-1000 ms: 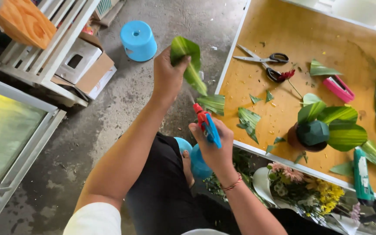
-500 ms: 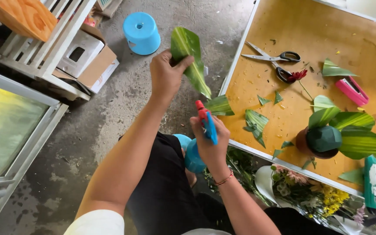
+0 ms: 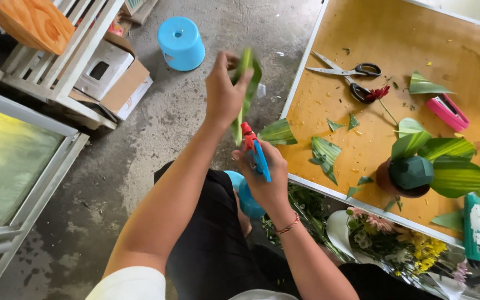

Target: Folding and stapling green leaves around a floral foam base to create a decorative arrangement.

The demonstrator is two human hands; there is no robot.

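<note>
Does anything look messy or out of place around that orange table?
Cut leaf scraps lie scattered over the orange table, one leaf piece overhanging its edge. A red flower lies loose on the scissors.

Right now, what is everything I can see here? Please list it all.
leaf: one, green, held up in the left hand
spray bottle: one, blue with a red nozzle, in the right hand
scissors: one pair, black handles, on the orange table
red flower: one, beside the scissors
pot: one, brown, holding green foam and broad leaves
cut leaf pieces: several, green, scattered on the table
pink tool: one, right side of the table
stool: one, light blue, on the concrete floor
cardboard boxes: two, under the white rack
flower bunch: mixed pink and yellow, below the table edge
left hand: raised, pinching the leaf
right hand: gripping the spray bottle
</note>
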